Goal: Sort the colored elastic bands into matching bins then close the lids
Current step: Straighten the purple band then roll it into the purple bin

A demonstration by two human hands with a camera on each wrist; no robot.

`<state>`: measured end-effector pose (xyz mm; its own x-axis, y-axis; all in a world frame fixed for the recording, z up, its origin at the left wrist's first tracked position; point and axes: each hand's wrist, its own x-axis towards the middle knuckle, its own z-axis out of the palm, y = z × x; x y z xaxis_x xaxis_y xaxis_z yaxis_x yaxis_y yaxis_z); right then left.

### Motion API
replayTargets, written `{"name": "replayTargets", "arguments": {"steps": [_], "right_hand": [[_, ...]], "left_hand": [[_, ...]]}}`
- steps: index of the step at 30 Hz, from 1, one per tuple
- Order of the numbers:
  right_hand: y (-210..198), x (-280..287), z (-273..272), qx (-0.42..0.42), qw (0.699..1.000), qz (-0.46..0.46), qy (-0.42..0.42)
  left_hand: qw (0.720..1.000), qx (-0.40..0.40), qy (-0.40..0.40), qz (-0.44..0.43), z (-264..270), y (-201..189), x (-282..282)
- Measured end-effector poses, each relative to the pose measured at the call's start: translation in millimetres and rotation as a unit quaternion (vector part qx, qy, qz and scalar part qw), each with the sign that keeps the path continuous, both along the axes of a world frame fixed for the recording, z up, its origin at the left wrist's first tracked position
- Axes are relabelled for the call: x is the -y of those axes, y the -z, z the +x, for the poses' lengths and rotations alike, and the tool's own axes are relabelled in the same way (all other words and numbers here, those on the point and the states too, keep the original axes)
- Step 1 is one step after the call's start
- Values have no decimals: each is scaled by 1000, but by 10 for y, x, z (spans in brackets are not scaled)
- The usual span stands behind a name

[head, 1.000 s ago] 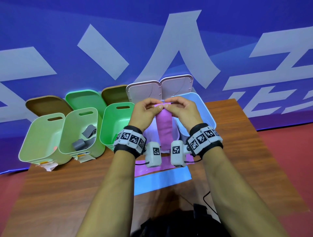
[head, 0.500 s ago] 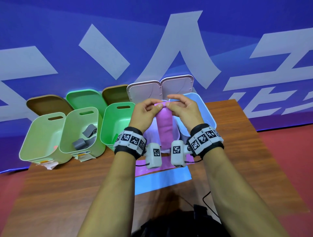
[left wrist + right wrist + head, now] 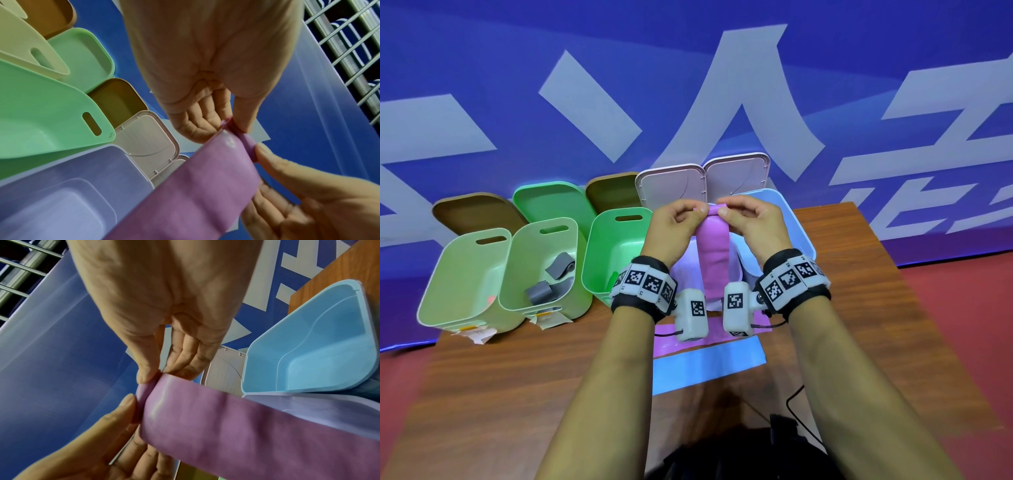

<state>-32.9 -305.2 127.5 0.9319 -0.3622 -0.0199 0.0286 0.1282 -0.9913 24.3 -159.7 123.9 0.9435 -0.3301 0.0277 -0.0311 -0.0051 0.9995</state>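
Both hands hold a purple elastic band [image 3: 714,255] up over the lavender bin [image 3: 688,270]. My left hand [image 3: 676,226] pinches its rolled top edge between thumb and fingers, and my right hand [image 3: 751,224] pinches the same edge from the other side. The band [image 3: 195,186] hangs down in a flat strip, its top curled into a small roll [image 3: 144,400]. A light blue bin [image 3: 308,344] stands just right of the lavender bin [image 3: 57,194]. On the table below lie a blue band [image 3: 709,363] and part of a pink band [image 3: 671,334].
Left along the row stand a bright green bin [image 3: 616,260], a pale green bin [image 3: 541,267] with grey bands [image 3: 541,293] inside, and another pale green bin [image 3: 462,277]. Open lids lean against the blue backdrop. A black cable [image 3: 794,397] lies near the table's front.
The hands stay in place above the lavender bin; their fingers have worked the band's top edge slightly, rolling it a little more.
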Motion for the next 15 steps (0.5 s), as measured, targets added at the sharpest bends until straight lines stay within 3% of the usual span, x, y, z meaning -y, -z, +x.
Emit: {"name": "replayTargets", "arguments": {"steps": [15], "right_hand": [[-19,-2,-17,9,999,-37,4]], "left_hand": [[1000,-6,-3,12,-31,-32,-7]]}}
